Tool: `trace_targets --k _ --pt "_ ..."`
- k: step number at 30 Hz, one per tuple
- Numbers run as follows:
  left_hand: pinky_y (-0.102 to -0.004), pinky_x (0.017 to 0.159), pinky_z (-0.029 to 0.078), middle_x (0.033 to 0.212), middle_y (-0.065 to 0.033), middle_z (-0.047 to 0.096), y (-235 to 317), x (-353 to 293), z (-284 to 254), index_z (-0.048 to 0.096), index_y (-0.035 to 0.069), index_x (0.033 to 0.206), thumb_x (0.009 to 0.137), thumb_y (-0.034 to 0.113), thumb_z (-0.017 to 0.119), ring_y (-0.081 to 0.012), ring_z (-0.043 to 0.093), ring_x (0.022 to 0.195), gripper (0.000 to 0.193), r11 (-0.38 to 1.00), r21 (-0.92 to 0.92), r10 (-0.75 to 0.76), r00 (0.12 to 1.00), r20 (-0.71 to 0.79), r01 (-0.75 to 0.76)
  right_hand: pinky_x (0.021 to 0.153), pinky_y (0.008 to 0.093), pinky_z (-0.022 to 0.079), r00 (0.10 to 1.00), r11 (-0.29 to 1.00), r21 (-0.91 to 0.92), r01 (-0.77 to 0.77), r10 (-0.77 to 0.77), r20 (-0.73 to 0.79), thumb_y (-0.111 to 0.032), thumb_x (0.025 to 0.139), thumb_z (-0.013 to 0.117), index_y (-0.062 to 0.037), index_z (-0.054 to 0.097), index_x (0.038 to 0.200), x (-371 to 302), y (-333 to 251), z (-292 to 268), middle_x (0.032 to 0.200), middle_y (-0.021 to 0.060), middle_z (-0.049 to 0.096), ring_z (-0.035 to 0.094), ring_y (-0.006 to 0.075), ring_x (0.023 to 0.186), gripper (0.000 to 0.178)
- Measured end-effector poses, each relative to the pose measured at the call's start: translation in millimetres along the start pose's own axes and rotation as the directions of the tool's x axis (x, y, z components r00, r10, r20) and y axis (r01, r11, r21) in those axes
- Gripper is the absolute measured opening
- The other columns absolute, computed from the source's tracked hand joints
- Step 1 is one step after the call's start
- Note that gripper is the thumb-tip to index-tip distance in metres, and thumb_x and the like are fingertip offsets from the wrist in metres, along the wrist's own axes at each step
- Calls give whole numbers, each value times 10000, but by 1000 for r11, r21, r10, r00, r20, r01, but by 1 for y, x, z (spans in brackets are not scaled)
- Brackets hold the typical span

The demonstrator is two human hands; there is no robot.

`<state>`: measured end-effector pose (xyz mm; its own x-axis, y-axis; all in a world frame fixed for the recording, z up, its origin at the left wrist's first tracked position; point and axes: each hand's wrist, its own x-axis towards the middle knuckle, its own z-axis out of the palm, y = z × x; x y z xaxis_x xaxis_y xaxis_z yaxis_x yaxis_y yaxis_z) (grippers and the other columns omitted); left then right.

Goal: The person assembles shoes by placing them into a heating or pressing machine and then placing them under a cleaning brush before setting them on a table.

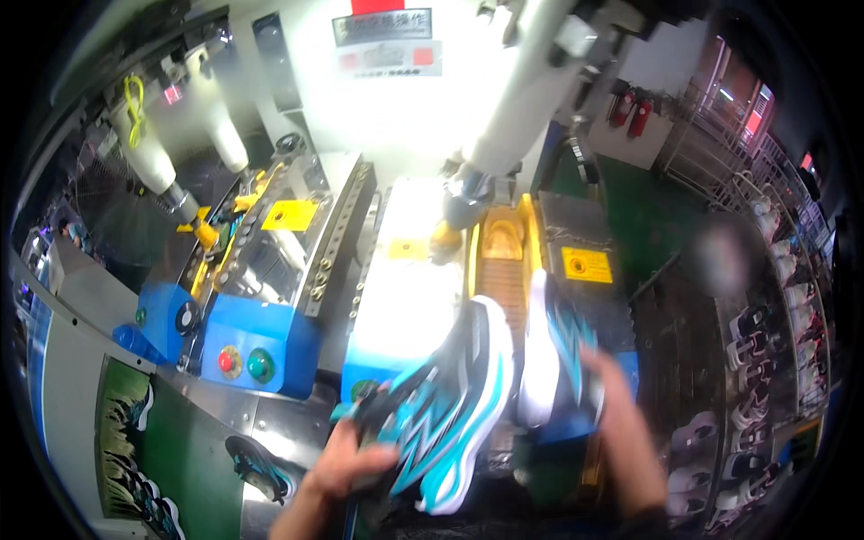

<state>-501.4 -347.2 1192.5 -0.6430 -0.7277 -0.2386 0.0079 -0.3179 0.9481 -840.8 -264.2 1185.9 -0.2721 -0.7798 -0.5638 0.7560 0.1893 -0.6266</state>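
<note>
From the head view, I stood tight against the press machine (396,288), its blue front panel (256,346) with a red and a green button at my left and the yellow-lined shoe bed (504,261) straight ahead. Open room was scarce: a green strip of conveyor (189,459) ran along the lower left, and green floor lay past the machine to the right, bounded by wire racks (765,360) full of pale shoes.

Much blurred toward the rim. A small shoe (256,468) on the conveyor was hard to read, and a figure at the right was smeared out. My forearms were cut off at the lower edge.

My left hand (346,463) came up from below, fingers clasped around the heel end of a teal-and-black sneaker (445,409), held tilted with its white sole facing right. My right hand (621,423) gripped a second sneaker (558,360) from the side, just beside the first, both in front of the shoe bed.
</note>
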Motion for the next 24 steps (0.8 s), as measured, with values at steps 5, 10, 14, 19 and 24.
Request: trace_targets --k 5,10,14,19,24 --pt "-381 1021 346 1231 -131 540 -65 -120 0 401 -4 1341 708 273 722 -254 513 1147 762 942 -238 55 807 -588 -238 657 337 558 994 714 -697 -73 -6 -110 -160 841 593 51 591 1061 177 -97 30 867 156 667 671 211 722 305" --pt "-375 972 376 1179 -126 567 -106 -154 -3 447 3 1307 774 240 658 -253 531 1097 620 978 -198 -146 482 -864 -59 749 445 503 309 -214 -958 192 -913 266 -186 707 623 137 587 855 280 25 21 848 296 612 621 408 817 357" --pt "-371 932 399 1137 -122 588 -122 -170 -3 483 9 1280 827 215 606 -252 545 1056 513 976 -212 -216 325 -921 47 873 441 484 765 -145 -968 205 -593 251 -155 722 588 208 359 1115 258 -5 47 1039 393 522 570 448 988 582" --pt "-365 883 429 1085 -117 614 -122 -172 -5 529 16 1246 892 182 541 -251 563 1006 391 913 -340 -384 193 -903 226 880 433 481 720 -16 -983 181 -679 144 -220 699 702 194 368 1120 244 5 54 1085 366 531 576 425 1000 679" --pt "-339 846 445 1073 -114 614 -123 -158 -56 567 -4 1189 907 174 536 -233 563 981 335 732 -682 -610 447 -654 1 917 419 457 768 -68 -988 141 -622 153 -255 719 677 192 309 1242 235 -6 42 1139 371 503 538 418 1072 780"
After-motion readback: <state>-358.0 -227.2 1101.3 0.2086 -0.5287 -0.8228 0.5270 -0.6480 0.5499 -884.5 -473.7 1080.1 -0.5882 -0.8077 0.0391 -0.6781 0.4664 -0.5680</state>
